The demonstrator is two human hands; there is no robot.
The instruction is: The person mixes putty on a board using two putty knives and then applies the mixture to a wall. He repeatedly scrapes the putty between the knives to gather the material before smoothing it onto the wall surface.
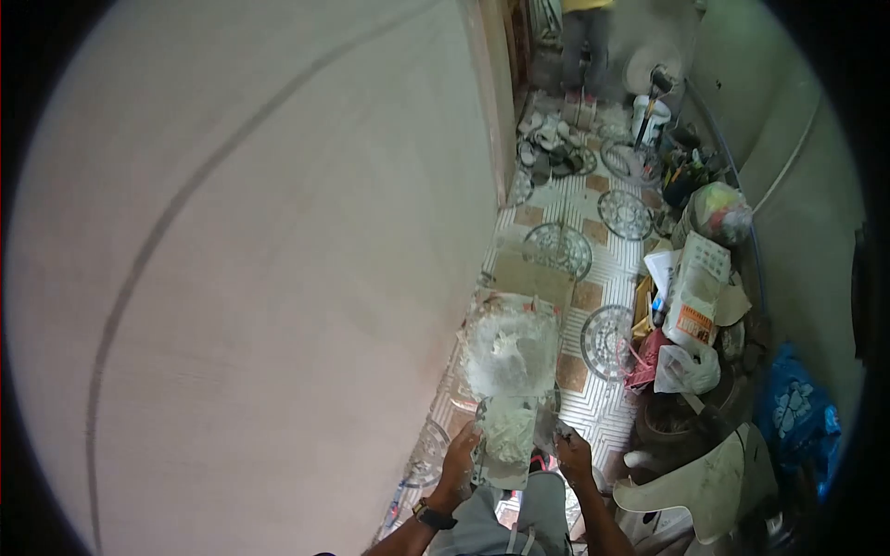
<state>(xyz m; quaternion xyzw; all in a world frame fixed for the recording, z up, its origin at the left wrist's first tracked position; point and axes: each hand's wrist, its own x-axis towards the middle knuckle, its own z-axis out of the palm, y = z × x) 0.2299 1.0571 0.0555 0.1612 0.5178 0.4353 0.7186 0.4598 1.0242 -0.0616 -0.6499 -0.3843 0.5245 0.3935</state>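
Note:
My left hand [457,463], with a dark watch on its wrist, grips the left edge of a flat, pale board [510,480]. A layer of wet, whitish plaster [510,434] lies on that board, in front of my lap. On the other side my right hand [572,456] is closed around what looks like a putty knife [547,424], its grey blade close to the board's right edge. The handle is hidden in my fingers. Just beyond the board, a heap of white plaster [508,350] covers a larger sheet on the floor.
A smooth wall [278,278] rises close on my left. Along the right lie a white bag [700,283], a white plastic bag [688,371], a dirty white chair [705,486] and a blue bag [795,408]. Shoes [556,159] and another person [586,46] are farther back.

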